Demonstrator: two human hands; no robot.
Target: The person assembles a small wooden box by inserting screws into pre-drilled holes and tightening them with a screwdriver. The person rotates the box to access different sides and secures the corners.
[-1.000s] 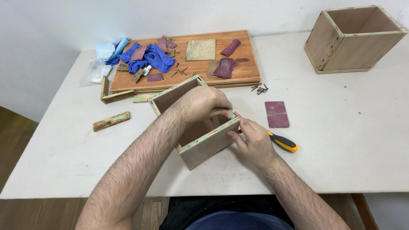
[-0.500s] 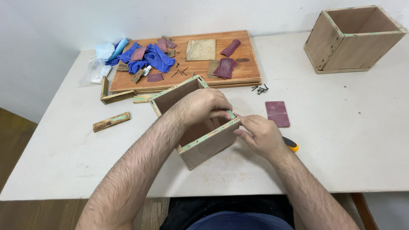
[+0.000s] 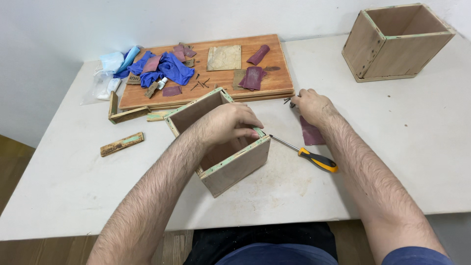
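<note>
We hold the open wooden box (image 3: 223, 149) at the centre of the white surface (image 3: 417, 147), directly in front of us. Our left hand (image 3: 228, 122) lies over the box's far right rim, fingers curled down over the edge and gripping it. Our right hand (image 3: 310, 104) is well apart from the box, up and to the right, fingers drawn together on the small dark nails (image 3: 288, 101) just beside the edge of the wooden board (image 3: 230, 78); we cannot tell whether it pinches one. A dark red sandpaper sheet (image 3: 310, 132) lies under the right wrist. The screwdriver (image 3: 306, 154) with the yellow-and-black handle lies free on the surface between the box and the right forearm, its tip near the box's right corner.
</note>
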